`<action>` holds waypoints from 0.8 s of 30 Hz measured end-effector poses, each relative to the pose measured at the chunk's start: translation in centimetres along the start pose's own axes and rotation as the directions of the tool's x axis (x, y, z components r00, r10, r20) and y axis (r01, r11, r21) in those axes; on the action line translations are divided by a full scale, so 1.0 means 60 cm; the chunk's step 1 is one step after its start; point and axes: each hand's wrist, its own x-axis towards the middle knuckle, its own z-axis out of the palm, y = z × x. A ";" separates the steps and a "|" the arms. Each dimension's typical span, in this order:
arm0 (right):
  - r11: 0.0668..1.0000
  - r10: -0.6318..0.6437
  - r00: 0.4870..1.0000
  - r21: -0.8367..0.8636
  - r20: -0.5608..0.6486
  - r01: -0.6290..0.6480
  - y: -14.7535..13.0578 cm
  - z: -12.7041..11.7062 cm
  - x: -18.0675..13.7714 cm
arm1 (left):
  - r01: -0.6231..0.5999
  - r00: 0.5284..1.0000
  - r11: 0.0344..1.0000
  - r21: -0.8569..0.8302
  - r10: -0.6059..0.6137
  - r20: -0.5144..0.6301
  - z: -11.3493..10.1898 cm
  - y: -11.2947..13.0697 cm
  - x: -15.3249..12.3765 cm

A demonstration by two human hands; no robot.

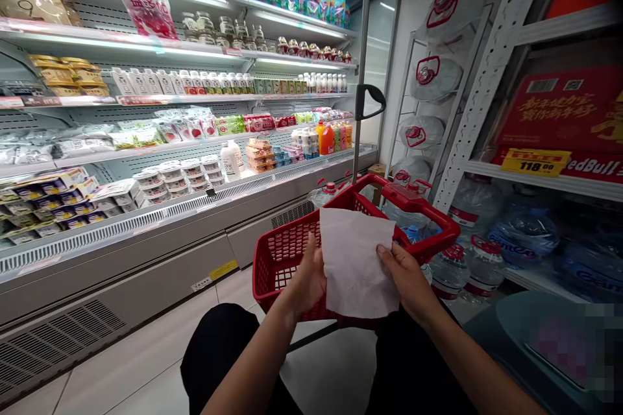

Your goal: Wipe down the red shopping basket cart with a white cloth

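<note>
A white sheet (360, 266) that looks like thin paper or a wipe hangs upright before me, its top edge slightly wavy. My right hand (403, 275) pinches its right edge, thumb on the front and the other fingers mostly behind. Beside the left edge is my left hand (309, 279), with its thumb stretched upward off the sheet; its other fingers are partly hidden, perhaps behind the sheet. Just beyond both hands stands a red plastic shopping basket (285, 240) with a thick red handle (423, 207), partly covered by the sheet.
A refrigerated display (195, 97) with dairy cups, bottles and pouches lines the left. A metal pole (363, 26) with a black grip (370, 102) rises behind the basket. Large water bottles (487, 266) and a white rack (487, 91) occupy the right. A dark green bin-like object (511, 324) sits lower right.
</note>
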 end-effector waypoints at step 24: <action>0.822 0.380 0.777 0.203 0.501 -0.533 0.013 -0.029 -0.044 | -0.374 0.903 0.682 0.628 0.113 0.416 -0.023 0.048 -0.003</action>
